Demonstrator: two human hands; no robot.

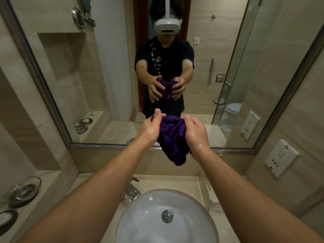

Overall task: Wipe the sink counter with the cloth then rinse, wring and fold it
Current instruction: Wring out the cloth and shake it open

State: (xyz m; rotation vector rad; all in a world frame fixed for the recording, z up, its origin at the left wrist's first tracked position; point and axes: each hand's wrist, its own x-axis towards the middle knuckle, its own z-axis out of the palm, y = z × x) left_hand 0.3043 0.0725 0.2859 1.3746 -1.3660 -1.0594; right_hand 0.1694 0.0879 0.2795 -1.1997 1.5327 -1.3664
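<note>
The purple cloth (172, 135) hung bunched in the middle of the frame, held up in the air between both hands, above the white sink (140, 218) and in front of the mirror (114, 67). The left hand (150, 128) gripped the cloth's upper left edge. Its thumb stood up along the top of the fabric, and its fingers curled round the far side, mostly hidden from the camera. The right hand (196, 134) held the cloth's right side with its fingers bent over the upper edge, and the fabric pressed against its palm. Between the two hands the cloth was gathered in loose folds. Its lower end sagged below the right wrist to a rumpled point, clear of the basin. Both hands and forearms glistened wet.

In the mirror the fingers of both hands showed spread and wrapped against the far face of the cloth.

At the bottom centre the sink's metal drain (167, 215) sat in the bowl. The chrome faucet (131, 191) stood just left of the basin's upper rim on the beige counter (191, 183). A glass dish (24, 191) sat on a ledge at the lower left, and a white wall socket (281, 157) was on the tiled wall at the right.
</note>
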